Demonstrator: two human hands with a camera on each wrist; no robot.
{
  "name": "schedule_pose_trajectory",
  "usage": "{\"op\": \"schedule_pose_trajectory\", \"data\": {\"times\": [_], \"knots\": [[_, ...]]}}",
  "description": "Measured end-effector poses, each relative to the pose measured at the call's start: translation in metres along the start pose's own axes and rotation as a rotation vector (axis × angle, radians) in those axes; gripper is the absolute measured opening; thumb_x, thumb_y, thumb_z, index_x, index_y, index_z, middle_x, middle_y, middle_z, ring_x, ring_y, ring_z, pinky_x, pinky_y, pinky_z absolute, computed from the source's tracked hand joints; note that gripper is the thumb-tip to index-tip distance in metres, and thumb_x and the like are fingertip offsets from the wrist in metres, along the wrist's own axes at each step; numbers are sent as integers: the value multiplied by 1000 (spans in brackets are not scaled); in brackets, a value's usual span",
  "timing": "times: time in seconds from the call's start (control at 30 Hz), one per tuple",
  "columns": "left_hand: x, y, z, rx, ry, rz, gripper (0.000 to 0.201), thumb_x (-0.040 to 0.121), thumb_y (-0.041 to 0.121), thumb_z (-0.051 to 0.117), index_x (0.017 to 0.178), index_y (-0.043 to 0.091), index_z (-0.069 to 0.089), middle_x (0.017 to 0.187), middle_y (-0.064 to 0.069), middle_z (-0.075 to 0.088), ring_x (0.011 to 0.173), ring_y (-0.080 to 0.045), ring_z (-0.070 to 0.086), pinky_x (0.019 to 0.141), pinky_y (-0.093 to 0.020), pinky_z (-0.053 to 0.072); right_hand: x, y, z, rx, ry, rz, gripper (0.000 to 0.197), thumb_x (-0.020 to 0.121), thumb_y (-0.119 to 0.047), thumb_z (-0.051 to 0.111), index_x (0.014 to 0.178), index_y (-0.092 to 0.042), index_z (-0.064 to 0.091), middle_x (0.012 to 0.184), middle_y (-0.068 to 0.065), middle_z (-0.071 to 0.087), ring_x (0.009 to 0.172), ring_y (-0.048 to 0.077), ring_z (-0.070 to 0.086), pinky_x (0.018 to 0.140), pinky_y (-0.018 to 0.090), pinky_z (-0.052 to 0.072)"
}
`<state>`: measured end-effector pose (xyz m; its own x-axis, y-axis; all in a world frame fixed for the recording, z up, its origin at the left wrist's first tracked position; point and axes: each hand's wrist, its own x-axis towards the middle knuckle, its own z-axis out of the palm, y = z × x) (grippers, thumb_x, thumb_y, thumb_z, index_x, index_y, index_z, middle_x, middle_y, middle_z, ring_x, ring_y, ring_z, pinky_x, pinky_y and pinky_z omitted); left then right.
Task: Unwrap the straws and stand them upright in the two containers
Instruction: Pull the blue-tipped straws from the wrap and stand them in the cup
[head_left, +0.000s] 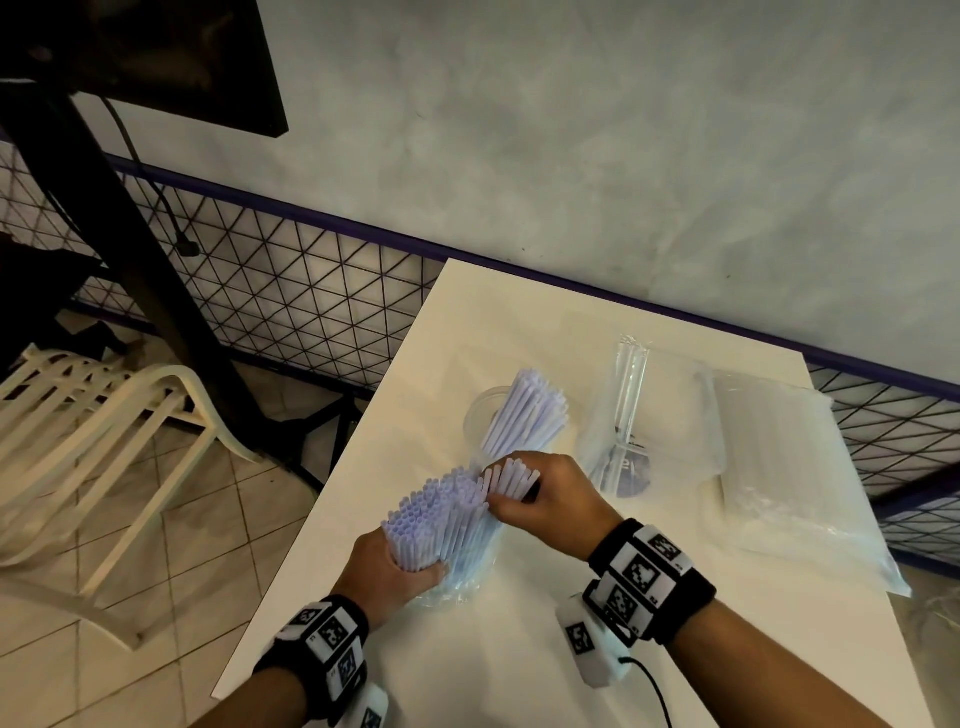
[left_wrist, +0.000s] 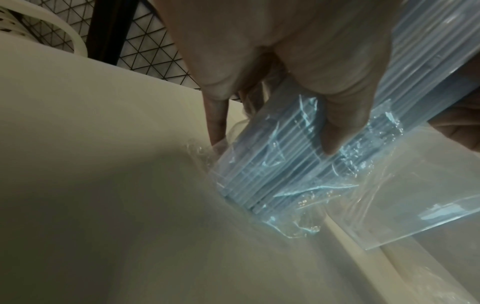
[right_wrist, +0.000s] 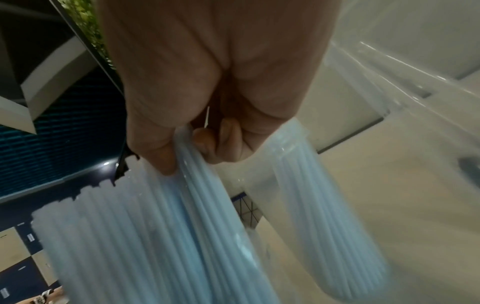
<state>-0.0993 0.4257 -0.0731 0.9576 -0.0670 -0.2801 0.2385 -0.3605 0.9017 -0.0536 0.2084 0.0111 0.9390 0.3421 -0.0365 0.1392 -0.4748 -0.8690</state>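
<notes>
A thick bundle of pale blue-white straws (head_left: 441, 519) stands tilted on the white table (head_left: 519, 649), its lower end still in a crumpled clear wrapper (left_wrist: 298, 195). My left hand (head_left: 395, 566) grips the bundle low down, through the wrapper (head_left: 457, 582). My right hand (head_left: 540, 493) pinches a small group of straws (head_left: 511, 480) at the bundle's top right. Behind them a clear cup (head_left: 480, 410) holds more straws (head_left: 524, 410) leaning to the right. In the right wrist view the pinched straws (right_wrist: 202, 195) hang blurred below my fingers (right_wrist: 161, 156).
An emptied clear wrapper with a dark label (head_left: 623, 431) lies right of the cup. A sealed pack of straws (head_left: 789, 467) lies at the table's right side. A wire fence (head_left: 285, 291) and a cream plastic chair (head_left: 104, 441) stand to the left, past the table's edge.
</notes>
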Motion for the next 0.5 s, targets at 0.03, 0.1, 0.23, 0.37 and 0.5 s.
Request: {"op": "schedule_pose_trajectory", "data": {"times": [0.03, 0.1, 0.23, 0.37, 0.5], "knots": [[-1, 0, 0, 1, -7, 0, 25, 65, 12, 85, 72, 23, 64, 61, 17, 68, 58, 7, 63, 58, -7, 46, 2, -3, -4, -19, -2, -15, 22, 79, -27, 71, 84, -6, 69, 77, 15, 69, 72, 35, 65, 66, 48, 54], [-1, 0, 0, -4, -6, 8, 24, 65, 13, 85, 71, 23, 64, 63, 23, 68, 58, 7, 63, 58, -7, 46, 6, -11, -14, -20, 0, -27, 13, 81, -23, 76, 83, -11, 71, 77, 9, 72, 71, 33, 67, 65, 46, 55], [0, -2, 0, -9, 14, 6, 25, 63, 16, 87, 73, 25, 65, 67, 23, 69, 61, 6, 64, 58, -8, 47, 12, -27, -32, 10, -8, -37, 11, 81, -26, 77, 91, -23, 74, 85, -5, 76, 77, 26, 73, 71, 42, 60], [1, -5, 0, -22, 34, -9, 29, 61, 18, 88, 79, 27, 67, 77, 17, 73, 74, 5, 67, 64, -9, 50, 19, -46, -58, -7, 46, -101, 11, 84, -10, 78, 90, -18, 74, 84, -10, 76, 78, 7, 73, 70, 20, 56], [3, -6, 1, -29, 34, -23, 32, 60, 16, 88, 78, 28, 66, 75, 24, 71, 72, 10, 66, 60, -6, 49, 27, -74, -94, 26, 162, -169, 10, 84, -6, 76, 89, -15, 76, 86, -5, 77, 80, 9, 73, 73, 22, 57]]}}
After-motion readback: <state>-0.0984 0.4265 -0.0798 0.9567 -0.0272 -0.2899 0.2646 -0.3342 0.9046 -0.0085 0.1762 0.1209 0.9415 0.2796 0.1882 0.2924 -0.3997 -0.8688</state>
